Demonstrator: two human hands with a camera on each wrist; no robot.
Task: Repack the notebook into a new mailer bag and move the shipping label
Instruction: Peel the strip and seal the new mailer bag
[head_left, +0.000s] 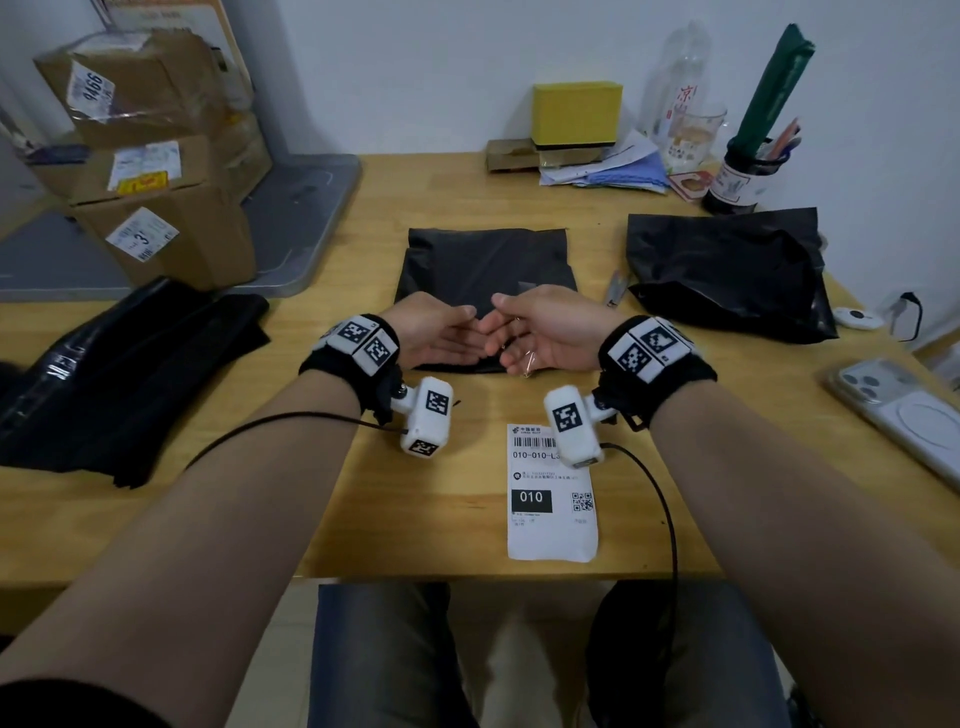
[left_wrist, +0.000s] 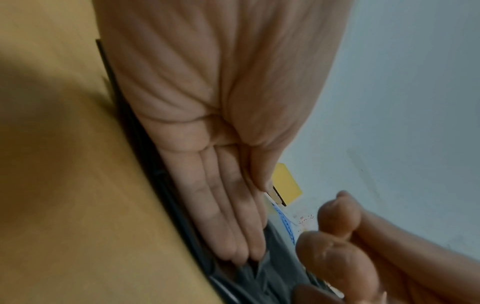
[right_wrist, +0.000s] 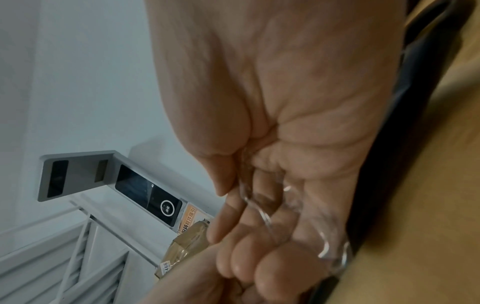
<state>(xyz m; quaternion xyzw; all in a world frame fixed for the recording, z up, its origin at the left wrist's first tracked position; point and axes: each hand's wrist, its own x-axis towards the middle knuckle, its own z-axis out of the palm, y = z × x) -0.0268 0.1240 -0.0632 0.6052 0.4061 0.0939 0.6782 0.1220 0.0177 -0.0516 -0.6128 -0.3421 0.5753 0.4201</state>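
Wooden bench lies bare along its near edge beside the shipping label. Mid-bench, my left hand hovers open-fingered above the black mailer bag; my right hand loosely curls round a clear film strip.

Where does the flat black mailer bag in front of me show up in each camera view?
Head: the flat black mailer bag lies mid-table, just beyond both hands.
Left wrist: mailer bag is the dark grey patch at bottom centre, under the straight fingertips.
Right wrist: mailer bag is the dark strip at upper right, between palm and tabletop.
Shared landmark: the wooden table, the tan surface at left in the left wrist view and at right in the right wrist view.
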